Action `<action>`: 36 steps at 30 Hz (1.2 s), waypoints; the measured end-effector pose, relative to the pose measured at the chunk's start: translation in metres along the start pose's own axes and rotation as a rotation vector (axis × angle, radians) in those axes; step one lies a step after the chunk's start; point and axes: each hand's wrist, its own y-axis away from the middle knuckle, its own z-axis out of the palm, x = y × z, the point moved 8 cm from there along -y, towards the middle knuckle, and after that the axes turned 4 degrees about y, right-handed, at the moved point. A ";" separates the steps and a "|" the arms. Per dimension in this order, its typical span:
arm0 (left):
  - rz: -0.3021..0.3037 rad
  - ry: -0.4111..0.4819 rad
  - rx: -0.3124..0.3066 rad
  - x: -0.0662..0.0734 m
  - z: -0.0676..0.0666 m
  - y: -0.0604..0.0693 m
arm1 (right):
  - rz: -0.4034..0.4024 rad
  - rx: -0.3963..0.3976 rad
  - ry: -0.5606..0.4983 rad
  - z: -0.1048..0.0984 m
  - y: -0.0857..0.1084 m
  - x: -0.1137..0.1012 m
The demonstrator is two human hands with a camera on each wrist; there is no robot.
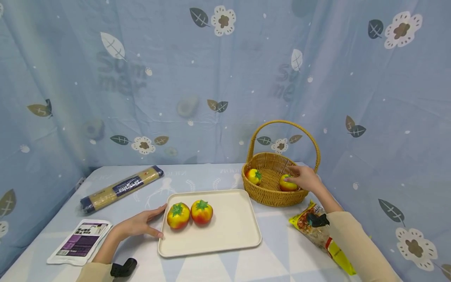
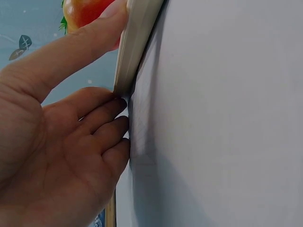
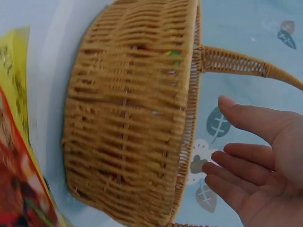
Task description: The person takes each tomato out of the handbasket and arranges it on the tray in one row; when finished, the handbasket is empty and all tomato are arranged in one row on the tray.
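My right hand [image 1: 305, 179] is over the right side of a wicker basket [image 1: 271, 199], just by a yellow-red toy tomato [image 1: 288, 183] inside. In the right wrist view its fingers are spread above the basket's rim and hold nothing. Another such tomato [image 1: 253, 176] lies at the basket's left. Two more, a left tomato [image 1: 178, 216] and a right tomato [image 1: 202, 212], sit side by side on a cream tray [image 1: 232, 223]. My left hand [image 1: 139, 224] is at the tray's left edge with thumb and fingers apart; in the left wrist view the fingertips touch near the tray's side.
A pack of spaghetti [image 1: 121, 188] lies at the back left. A white and purple pouch [image 1: 80, 242] is in front of it, beside my left forearm. Under my right forearm lies a yellow food bag [image 1: 311, 227]. A blue patterned curtain [image 1: 211, 78] hangs behind the table.
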 end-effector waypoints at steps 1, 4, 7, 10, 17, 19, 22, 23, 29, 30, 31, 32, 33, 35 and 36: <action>0.001 0.000 -0.002 0.001 0.000 0.000 | -0.004 -0.006 0.005 0.000 -0.001 0.001; -0.014 0.001 0.003 -0.001 0.001 -0.001 | -0.026 -0.030 0.014 0.001 -0.006 0.005; -0.025 -0.007 0.010 -0.001 -0.001 -0.001 | -0.031 -0.063 0.012 0.001 -0.012 0.007; -0.021 -0.015 0.008 -0.001 -0.001 -0.001 | -0.042 -0.103 0.015 0.003 -0.016 0.006; -0.023 -0.040 0.002 -0.002 0.000 -0.002 | -0.021 -0.153 0.003 0.010 -0.023 0.009; -0.025 -0.035 0.003 -0.001 0.000 -0.002 | -0.005 -0.154 0.003 0.011 -0.024 0.011; -0.024 -0.023 0.006 0.000 0.001 -0.001 | 0.022 -0.158 0.001 0.013 -0.026 0.014; -0.025 -0.023 0.007 0.000 0.001 -0.001 | 0.035 -0.160 0.000 0.014 -0.028 0.015; -0.026 -0.015 0.004 0.002 0.001 0.000 | 0.115 -0.185 0.010 0.018 -0.034 0.023; -0.026 -0.018 0.005 0.002 0.001 0.000 | 0.125 -0.189 0.014 0.019 -0.035 0.024; -0.024 -0.018 0.004 0.002 0.001 0.000 | 0.138 -0.191 0.015 0.020 -0.036 0.026; -0.021 -0.020 0.004 0.002 0.001 -0.001 | 0.146 -0.192 0.021 0.020 -0.037 0.027; -0.023 -0.020 0.006 0.001 0.001 -0.001 | 0.152 -0.193 0.024 0.021 -0.037 0.028; -0.022 -0.019 0.007 0.000 0.001 -0.002 | 0.159 -0.194 0.035 0.023 -0.038 0.030; -0.022 -0.022 0.007 -0.001 0.001 -0.002 | 0.163 -0.195 0.038 0.023 -0.039 0.031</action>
